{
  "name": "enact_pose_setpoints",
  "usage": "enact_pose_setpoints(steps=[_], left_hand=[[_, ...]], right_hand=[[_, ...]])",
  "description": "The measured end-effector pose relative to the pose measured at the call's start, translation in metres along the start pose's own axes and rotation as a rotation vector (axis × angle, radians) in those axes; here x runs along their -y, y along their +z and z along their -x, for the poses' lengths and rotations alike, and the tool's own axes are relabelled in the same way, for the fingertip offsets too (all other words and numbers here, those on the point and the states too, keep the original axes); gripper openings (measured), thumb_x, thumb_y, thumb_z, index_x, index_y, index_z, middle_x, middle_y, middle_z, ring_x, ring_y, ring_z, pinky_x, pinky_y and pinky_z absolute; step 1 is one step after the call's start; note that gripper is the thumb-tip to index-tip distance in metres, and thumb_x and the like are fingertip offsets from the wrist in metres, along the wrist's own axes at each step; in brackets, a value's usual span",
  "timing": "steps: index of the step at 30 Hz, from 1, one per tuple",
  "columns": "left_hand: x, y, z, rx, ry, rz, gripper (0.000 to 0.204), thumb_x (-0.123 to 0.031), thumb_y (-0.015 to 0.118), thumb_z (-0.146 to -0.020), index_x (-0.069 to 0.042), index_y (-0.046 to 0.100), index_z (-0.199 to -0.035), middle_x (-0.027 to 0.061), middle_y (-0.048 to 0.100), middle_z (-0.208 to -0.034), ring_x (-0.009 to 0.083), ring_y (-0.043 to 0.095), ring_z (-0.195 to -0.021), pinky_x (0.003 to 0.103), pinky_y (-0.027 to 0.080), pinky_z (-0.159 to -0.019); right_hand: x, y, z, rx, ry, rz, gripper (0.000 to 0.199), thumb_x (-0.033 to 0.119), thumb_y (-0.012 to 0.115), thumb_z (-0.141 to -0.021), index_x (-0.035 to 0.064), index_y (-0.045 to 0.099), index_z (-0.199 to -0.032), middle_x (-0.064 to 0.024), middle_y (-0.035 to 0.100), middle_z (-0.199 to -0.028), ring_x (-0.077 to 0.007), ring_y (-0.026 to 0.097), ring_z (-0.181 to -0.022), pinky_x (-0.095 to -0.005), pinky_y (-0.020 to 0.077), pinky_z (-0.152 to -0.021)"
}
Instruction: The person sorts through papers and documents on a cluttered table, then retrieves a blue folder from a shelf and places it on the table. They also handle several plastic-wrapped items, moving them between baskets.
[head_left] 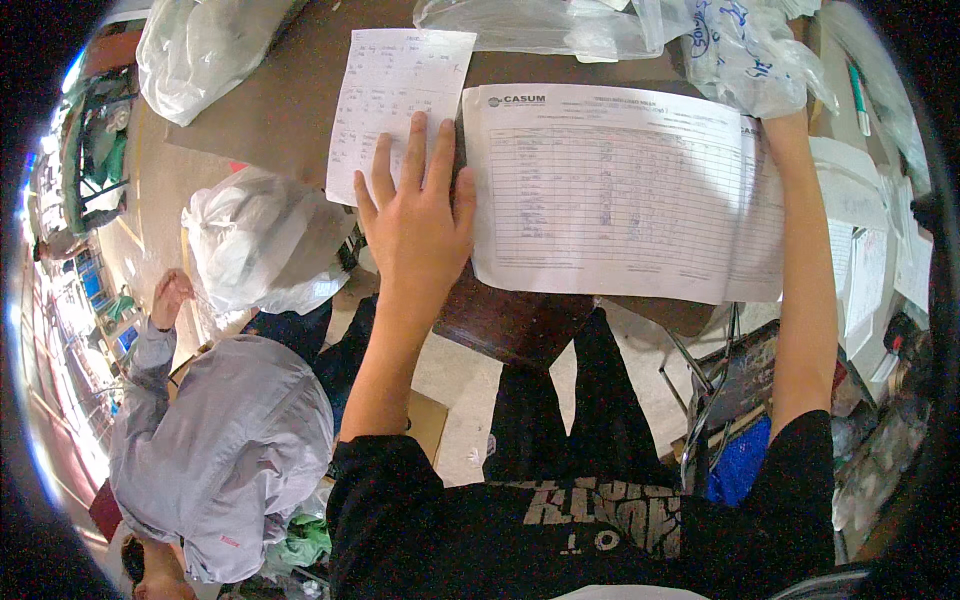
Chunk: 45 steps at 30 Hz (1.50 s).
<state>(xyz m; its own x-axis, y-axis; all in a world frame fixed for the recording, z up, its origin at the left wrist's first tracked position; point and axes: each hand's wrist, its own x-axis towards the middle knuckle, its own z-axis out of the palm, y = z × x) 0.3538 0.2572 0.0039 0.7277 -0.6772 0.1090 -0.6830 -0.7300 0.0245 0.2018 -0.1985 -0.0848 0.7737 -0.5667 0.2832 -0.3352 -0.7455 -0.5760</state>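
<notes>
My left hand [418,215] lies with fingers spread, its fingertips on the lower part of a narrow handwritten sheet [400,75]. Right of it rests a wide printed form [610,190] with a ruled table and some handwriting. My right arm reaches along the form's right edge. Beyond the wrist, my right hand [784,128] disappears behind a clear plastic bag [745,65] marked in blue, at the far right of the table. Its fingers are hidden, so I cannot see whether they grip the bag.
More plastic bags [545,28] lie along the far side of the brown table [265,110]. At left, a person in a grey shirt [235,440] bends beside a full white bag [262,240]. Papers [860,265] and a green pen [858,98] lie at right.
</notes>
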Motion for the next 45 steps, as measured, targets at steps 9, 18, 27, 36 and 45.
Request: enact_pose_setpoints(steps=[9,18,27,36,45], left_hand=[[-0.007,0.0,0.004,0.016,-0.011,0.008,0.051,-0.036,0.054,-0.102,-0.018,0.054,-0.15,0.0058,0.047,-0.159,0.0407,0.04,-0.145,0.064,0.026,-0.119],[-0.011,0.005,0.008,0.048,-0.076,0.179,0.055,-0.036,0.055,-0.101,-0.013,0.05,-0.151,0.013,0.036,-0.165,0.0462,0.025,-0.151,0.071,0.013,-0.119],[-0.009,0.002,0.008,0.094,-0.102,0.36,0.058,-0.033,0.059,-0.099,-0.009,0.047,-0.15,0.0197,0.027,-0.167,0.0527,0.013,-0.153,0.078,0.004,-0.115],[-0.01,0.01,0.006,0.078,-0.094,0.279,0.061,-0.033,0.059,-0.099,-0.009,0.044,-0.152,0.0204,0.026,-0.167,0.0524,0.014,-0.154,0.08,0.003,-0.114],[-0.016,0.009,0.001,-0.203,-0.059,0.684,0.057,-0.009,0.057,-0.094,-0.007,0.045,-0.15,0.0215,0.038,-0.161,0.0479,0.026,-0.152,0.067,0.014,-0.121]], right_hand=[[-0.002,0.002,0.001,-0.018,-0.026,-0.025,0.045,0.034,0.059,-0.101,0.0005,0.063,-0.132,-0.0216,0.065,-0.134,-0.0366,0.059,-0.128,-0.0412,0.0439,-0.109],[-0.019,0.002,-0.004,-0.007,0.02,-0.036,0.049,0.035,0.061,-0.102,0.0006,0.059,-0.137,-0.0224,0.063,-0.137,-0.0373,0.058,-0.13,-0.0413,0.0441,-0.109],[-0.026,0.002,-0.003,0.017,0.033,-0.128,0.052,0.035,0.063,-0.101,0.0004,0.057,-0.139,-0.0211,0.061,-0.14,-0.0362,0.056,-0.132,-0.0407,0.0425,-0.111],[-0.003,0.001,0.0,0.02,0.14,-0.121,0.048,0.033,0.063,-0.1,-0.0001,0.061,-0.135,-0.0216,0.061,-0.14,-0.0366,0.056,-0.131,-0.042,0.0416,-0.111],[-0.033,-0.007,-0.01,0.093,-0.176,0.116,0.045,0.028,0.057,-0.103,0.0005,0.058,-0.139,-0.0202,0.058,-0.143,-0.0355,0.052,-0.134,-0.042,0.036,-0.116]])
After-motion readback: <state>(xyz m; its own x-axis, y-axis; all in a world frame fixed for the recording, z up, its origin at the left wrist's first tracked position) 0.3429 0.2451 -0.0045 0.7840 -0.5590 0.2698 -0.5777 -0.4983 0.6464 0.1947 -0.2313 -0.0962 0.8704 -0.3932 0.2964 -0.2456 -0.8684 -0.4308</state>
